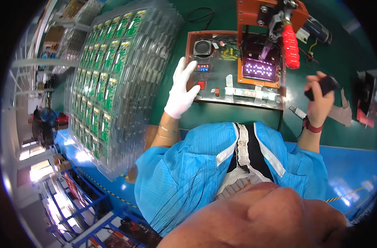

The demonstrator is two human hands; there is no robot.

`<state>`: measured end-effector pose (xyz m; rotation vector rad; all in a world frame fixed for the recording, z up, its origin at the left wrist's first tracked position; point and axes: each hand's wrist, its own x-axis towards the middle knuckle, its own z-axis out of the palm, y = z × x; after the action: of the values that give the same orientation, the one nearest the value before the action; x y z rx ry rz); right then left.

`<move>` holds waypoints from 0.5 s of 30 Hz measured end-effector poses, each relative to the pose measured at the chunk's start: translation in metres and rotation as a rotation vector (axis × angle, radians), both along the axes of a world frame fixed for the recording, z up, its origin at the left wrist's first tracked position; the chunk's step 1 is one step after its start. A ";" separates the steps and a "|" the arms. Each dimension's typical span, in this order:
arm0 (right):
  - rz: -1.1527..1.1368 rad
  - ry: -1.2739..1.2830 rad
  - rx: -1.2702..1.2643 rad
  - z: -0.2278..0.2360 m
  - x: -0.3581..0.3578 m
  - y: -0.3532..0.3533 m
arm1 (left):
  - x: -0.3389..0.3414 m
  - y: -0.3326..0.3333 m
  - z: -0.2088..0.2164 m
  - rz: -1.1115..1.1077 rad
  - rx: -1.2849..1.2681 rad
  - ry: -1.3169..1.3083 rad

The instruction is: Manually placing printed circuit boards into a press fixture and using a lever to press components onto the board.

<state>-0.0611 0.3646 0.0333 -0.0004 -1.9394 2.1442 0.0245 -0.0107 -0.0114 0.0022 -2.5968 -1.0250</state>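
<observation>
My left hand [181, 91], in a white glove, is held with its fingers apart and nothing in them. It is beside the left edge of a test fixture box [219, 106], near the red square button [201, 85] and the small lit digital display [203, 67]. My bare right hand [321, 101] is closed on a small black object [328, 85], whose kind I cannot make out, right of the fixture. Under the fixture's clamp sits a panel with rows of lit white dots [259, 70]. The red-handled toggle clamp [291, 47] stands over it, handle hanging down.
On the left rises a tall stack of clear plastic trays [149, 78], the top one holding several green circuit boards [110, 91]. A wrist strap [314, 126] is on my right wrist. A black cable [201, 15] lies behind the fixture; a dark cylinder [316, 31] lies back right.
</observation>
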 end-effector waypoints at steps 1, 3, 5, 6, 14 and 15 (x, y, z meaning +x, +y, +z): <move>0.028 0.014 0.002 0.013 -0.005 -0.006 | 0.001 -0.003 -0.001 -0.021 -0.005 -0.005; 0.017 0.668 0.078 0.039 -0.013 -0.014 | 0.002 -0.007 0.000 -0.073 -0.020 -0.015; 0.049 0.830 0.251 0.074 -0.016 -0.027 | -0.003 -0.003 0.000 -0.034 0.165 0.006; 0.077 0.969 0.423 0.087 -0.018 -0.037 | -0.003 -0.001 -0.003 0.003 0.347 0.008; -0.155 1.065 0.760 0.147 -0.069 -0.070 | -0.009 0.010 0.025 0.045 0.366 0.137; -0.375 0.680 0.894 0.166 -0.069 -0.079 | -0.008 0.015 0.035 0.047 0.264 0.136</move>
<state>-0.1297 0.2859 0.1998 0.4227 -2.0361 0.7632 0.0165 0.0044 0.0234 0.0570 -2.3134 -1.2955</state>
